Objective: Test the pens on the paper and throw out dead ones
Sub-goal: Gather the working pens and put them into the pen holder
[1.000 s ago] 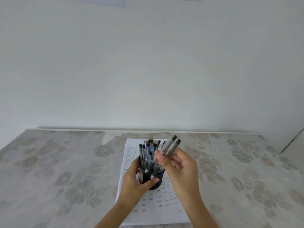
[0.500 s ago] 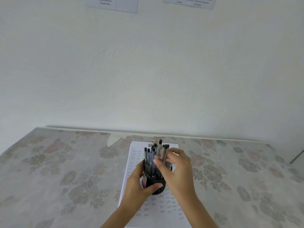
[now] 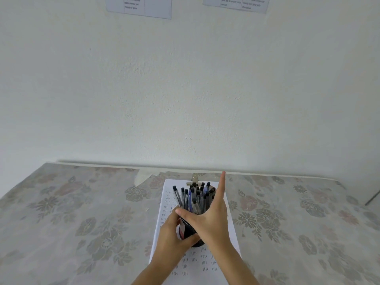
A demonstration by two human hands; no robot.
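Observation:
A dark pen cup (image 3: 189, 230) stands on a white sheet of paper (image 3: 205, 264) covered in rows of small pen marks, held by a clipboard clip (image 3: 195, 178) at its far end. Several pens (image 3: 194, 199) with dark caps stick up out of the cup. My left hand (image 3: 172, 237) grips the cup from the left side. My right hand (image 3: 213, 219) is spread against the right side of the pen bundle, fingers straight, thumb stretched across the front and one finger pointing up. It holds no pen.
The table (image 3: 82, 223) is covered with a grey floral cloth and meets a white wall at the back. Two printed sheets (image 3: 139, 7) hang high on the wall. A torn patch (image 3: 145, 175) in the cloth shows near the back edge.
My right hand put the two pens it held back into the cup, let go and spread open against the bundle. The view tilted upward.

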